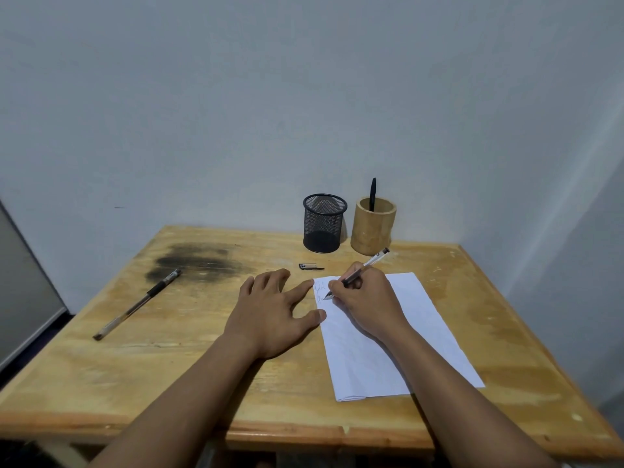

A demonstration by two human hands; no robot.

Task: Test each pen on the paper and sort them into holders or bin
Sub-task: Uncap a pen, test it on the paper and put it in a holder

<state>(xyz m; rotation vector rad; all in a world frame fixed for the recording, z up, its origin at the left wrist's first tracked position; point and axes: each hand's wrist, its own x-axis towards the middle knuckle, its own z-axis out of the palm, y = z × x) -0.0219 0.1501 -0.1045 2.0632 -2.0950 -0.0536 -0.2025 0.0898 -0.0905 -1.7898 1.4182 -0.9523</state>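
Curled round a pen (pixel 366 265), the right grip (pixel 368 295) holds the tip on the far left corner of the paper (pixel 405 332), with the barrel slanting up toward the far right. On the table (pixel 169 366), the left grip (pixel 273 312), fingers spread flat, touches the paper's left edge. The wooden holder (pixel 373 228), one black pen (pixel 372 194) inside, stands just beyond the right grip, the mesh holder (pixel 324 224) at its left, so both look nearer that side. A spare pen (pixel 138 304) lies well left, nearer the left grip.
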